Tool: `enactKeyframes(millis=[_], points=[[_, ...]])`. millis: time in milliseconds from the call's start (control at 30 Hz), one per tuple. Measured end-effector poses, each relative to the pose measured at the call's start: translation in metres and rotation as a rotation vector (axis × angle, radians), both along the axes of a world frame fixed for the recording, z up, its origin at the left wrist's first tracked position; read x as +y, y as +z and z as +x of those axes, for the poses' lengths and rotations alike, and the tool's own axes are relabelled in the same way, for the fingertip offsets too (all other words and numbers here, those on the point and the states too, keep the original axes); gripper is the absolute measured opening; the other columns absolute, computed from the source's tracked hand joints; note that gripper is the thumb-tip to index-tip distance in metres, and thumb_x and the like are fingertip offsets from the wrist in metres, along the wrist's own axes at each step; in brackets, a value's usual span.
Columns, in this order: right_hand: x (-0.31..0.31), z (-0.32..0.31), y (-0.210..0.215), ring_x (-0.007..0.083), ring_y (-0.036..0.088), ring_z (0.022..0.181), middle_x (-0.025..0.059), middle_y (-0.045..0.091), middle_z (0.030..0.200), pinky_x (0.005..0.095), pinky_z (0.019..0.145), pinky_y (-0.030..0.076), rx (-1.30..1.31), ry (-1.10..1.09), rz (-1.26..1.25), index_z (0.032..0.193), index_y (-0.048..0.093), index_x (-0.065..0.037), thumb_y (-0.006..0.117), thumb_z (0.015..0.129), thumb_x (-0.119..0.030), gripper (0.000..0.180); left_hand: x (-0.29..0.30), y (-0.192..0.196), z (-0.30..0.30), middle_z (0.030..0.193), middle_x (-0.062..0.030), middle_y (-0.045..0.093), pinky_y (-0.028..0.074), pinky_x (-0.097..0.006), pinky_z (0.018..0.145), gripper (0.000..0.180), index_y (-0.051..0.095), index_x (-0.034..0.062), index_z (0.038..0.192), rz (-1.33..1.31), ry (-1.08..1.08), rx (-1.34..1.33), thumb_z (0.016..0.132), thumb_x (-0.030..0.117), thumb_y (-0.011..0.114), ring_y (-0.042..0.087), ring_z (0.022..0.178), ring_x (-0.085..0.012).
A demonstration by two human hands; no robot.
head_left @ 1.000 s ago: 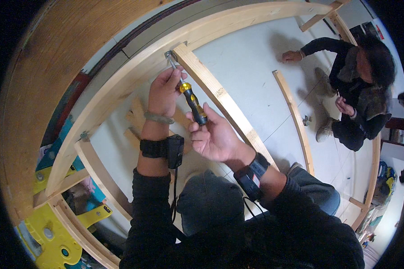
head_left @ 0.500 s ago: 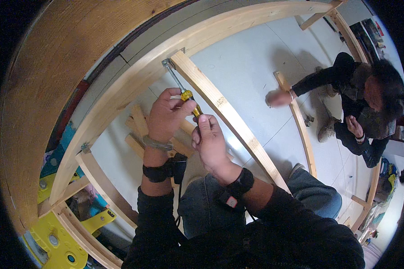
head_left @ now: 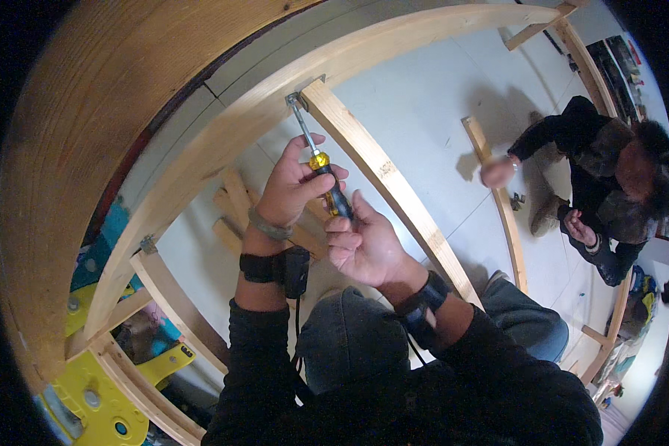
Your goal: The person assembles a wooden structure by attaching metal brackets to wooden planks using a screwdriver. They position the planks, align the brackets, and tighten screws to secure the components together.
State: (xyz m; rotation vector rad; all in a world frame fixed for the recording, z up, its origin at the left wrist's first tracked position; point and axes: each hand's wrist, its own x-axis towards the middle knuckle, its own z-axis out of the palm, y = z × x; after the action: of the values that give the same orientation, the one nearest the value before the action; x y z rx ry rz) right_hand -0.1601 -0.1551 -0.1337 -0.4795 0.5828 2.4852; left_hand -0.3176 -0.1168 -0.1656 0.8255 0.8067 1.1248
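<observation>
**Head view: screwdriver at frame joint**

Your left hand [head_left: 293, 186] and right hand [head_left: 364, 245] both clamp the screwdriver [head_left: 320, 160]: black-and-yellow handle, bare steel shaft, tip on the metal bracket [head_left: 296, 97] joining the wooden stud [head_left: 394, 186] and curved rail [head_left: 223, 134].

My left hand [head_left: 293, 189] sits left of my right hand [head_left: 364, 245], both around the screwdriver [head_left: 321, 165] between them. Its tip reaches up to the bracket [head_left: 296, 98], in the corner where the stud [head_left: 386, 182] meets the long rail [head_left: 275, 111]. The stud runs down to the right of my hands. Loose wood offcuts [head_left: 234, 208] lie on the floor [head_left: 424, 97] behind my left hand. Far right, beyond another loose board [head_left: 498, 201], a second person [head_left: 602, 186] crouches
</observation>
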Motion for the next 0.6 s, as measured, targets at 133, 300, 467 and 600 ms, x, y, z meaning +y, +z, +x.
enactKeyframes(millis=[133,300,467,600], points=[[-0.008,-0.008,0.000,0.0058,0.036,0.050,-0.0029,0.043,0.069,0.0204,0.051,0.031,-0.233,-0.156,0.204,0.097,0.043,-0.015,0.038,0.096,-0.030,0.017,-0.004,-0.005,0.006,0.102,-0.0157,0.059,0.050,-0.031,0.078,0.043,0.038,0.0014,0.122,-0.042,-0.029,-0.328,0.084,0.005,0.056,0.060,0.088,-0.0198],[-0.028,-0.036,-0.005,0.0143,0.047,0.063,0.0068,0.049,0.075,0.0261,0.058,0.040,-1.259,-0.176,0.998,0.099,0.035,-0.009,0.056,0.086,-0.011,0.025,-0.017,0.008,-0.004,0.100,-0.0129,0.059,0.050,-0.029,0.078,0.032,0.046,-0.0030,0.116,-0.180,0.020,0.010,0.087,0.009,0.053,0.059,0.088,-0.0179],[-0.019,-0.026,0.013,0.0196,0.051,0.079,0.0117,0.049,0.089,0.0311,0.071,0.043,-1.697,-0.199,1.464,0.103,0.036,-0.001,0.061,0.082,-0.009,0.034,-0.015,0.021,0.000,0.096,-0.0082,0.060,0.047,-0.023,0.072,0.035,0.046,-0.0017,0.117,-0.044,-0.031,0.055,0.087,0.014,0.054,0.057,0.081,-0.0121],[-0.008,-0.008,0.035,0.0109,0.048,0.056,0.0107,0.052,0.087,0.0205,0.051,0.039,-0.988,-0.148,0.929,0.107,0.038,-0.010,0.046,0.092,-0.015,0.018,-0.010,0.021,0.002,0.100,-0.0116,0.059,0.047,-0.023,0.074,0.037,0.041,0.0000,0.123,0.016,-0.106,-0.312,0.088,0.009,0.049,0.057,0.087,-0.0143]])
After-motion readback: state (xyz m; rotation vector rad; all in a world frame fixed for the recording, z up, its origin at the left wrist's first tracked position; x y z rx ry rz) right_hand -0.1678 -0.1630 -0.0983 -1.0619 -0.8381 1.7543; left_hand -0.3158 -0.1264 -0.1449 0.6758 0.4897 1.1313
